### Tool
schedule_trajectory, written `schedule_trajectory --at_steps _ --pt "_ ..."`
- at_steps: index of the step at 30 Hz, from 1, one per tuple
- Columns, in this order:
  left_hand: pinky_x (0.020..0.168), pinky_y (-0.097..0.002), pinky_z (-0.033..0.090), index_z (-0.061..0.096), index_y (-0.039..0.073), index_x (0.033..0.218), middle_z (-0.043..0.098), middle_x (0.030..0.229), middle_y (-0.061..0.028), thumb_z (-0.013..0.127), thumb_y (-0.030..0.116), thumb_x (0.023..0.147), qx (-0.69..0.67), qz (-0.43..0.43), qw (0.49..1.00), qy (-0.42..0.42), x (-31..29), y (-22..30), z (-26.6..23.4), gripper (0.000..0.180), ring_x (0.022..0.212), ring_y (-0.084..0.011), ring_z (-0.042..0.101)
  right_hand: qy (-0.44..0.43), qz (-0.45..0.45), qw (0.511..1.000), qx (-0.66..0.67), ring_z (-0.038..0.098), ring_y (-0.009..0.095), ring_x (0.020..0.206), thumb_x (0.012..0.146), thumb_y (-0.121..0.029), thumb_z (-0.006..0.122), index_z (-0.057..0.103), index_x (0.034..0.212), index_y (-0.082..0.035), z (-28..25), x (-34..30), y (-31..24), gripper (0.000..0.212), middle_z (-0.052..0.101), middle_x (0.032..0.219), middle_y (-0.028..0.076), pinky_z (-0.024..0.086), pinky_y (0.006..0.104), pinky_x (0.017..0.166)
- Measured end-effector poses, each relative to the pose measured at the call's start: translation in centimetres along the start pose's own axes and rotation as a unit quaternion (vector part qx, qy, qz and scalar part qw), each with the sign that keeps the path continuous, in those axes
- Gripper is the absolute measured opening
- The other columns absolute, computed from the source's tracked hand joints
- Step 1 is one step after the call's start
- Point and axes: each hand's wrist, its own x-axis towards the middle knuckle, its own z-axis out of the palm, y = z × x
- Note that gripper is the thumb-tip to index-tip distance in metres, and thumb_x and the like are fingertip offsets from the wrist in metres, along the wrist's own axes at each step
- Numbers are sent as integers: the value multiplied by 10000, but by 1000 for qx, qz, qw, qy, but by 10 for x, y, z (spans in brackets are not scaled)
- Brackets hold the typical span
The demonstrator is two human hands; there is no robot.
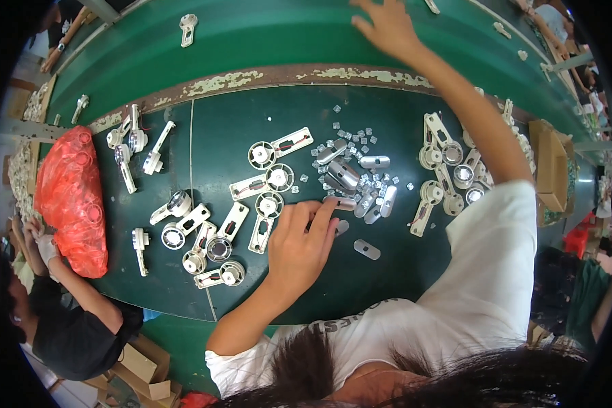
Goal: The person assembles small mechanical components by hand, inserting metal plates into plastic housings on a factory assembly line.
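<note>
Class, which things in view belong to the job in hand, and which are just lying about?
Likely in the job:
silver oval plates, one under the left hand's fingertips
small clear pieces around them
white round-headed parts

Apparently lying about:
red plastic bag, left
cardboard cartons, lower left

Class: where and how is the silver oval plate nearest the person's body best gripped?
Pinch the silver plate probably by its long edges at mid-length, from above on the near side: it lies flat, longer than wide, and other silver plates lie beyond it.

White short-sleeved shirt (486,255), dark chest print (362,316), probably lettering, loose hair (302,364)
</note>
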Motion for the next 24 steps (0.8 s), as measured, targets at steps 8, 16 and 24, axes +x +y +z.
schedule_trajectory --at_steps 8,16,24 --pt "583 -312 467 668 117 996 571 933 -49 692 79 696 76 50 996 -22 7 3 10 304 792 -221 536 -155 -127 977 65 532 210 756 772 -128 659 629 992 -36 -120 -156 -54 241 536 828 57 412 332 673" --pt "610 -264 485 532 17 846 596 760 -42 654 11 793 -333 -190 923 -35 7 -1 8 133 677 -155 593 -164 -65 979 107 531 274 779 781 -65 617 563 823 -14 -86 -159 -47 86 498 817 100 458 371 707" --pt "644 -235 488 522 5 1048 642 851 -83 626 38 851 -680 -330 652 -60 11 -3 -4 225 733 -125 628 -112 -63 967 220 567 268 709 766 -28 614 561 819 -29 -98 -161 -49 75 544 748 86 472 341 620"
